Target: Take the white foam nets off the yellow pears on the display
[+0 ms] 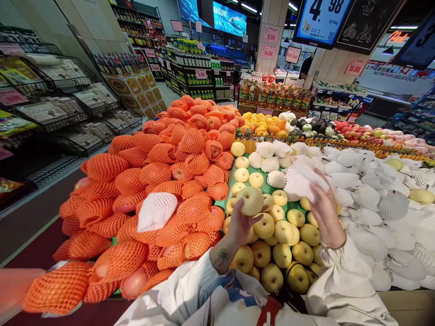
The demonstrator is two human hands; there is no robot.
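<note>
A pale yellow pear (251,200) is held in my left hand (239,226), the fingers curled round its underside, above a pile of bare pears (283,232). My right hand (322,206) is raised to the right of it, gripping a white foam net (301,179) by its right side. The net and the held pear are apart. Whether anything is inside the net cannot be told. Another white foam net (157,211) lies on the orange-netted fruit to the left.
Orange-netted fruit (190,140) is heaped on the left, white-netted fruit (377,203) on the right. Another person's blurred arm (16,290) reaches in at the lower left. Yellow fruit (265,124) and bottles of oil (275,97) stand behind. Wire shelves (50,113) line the left.
</note>
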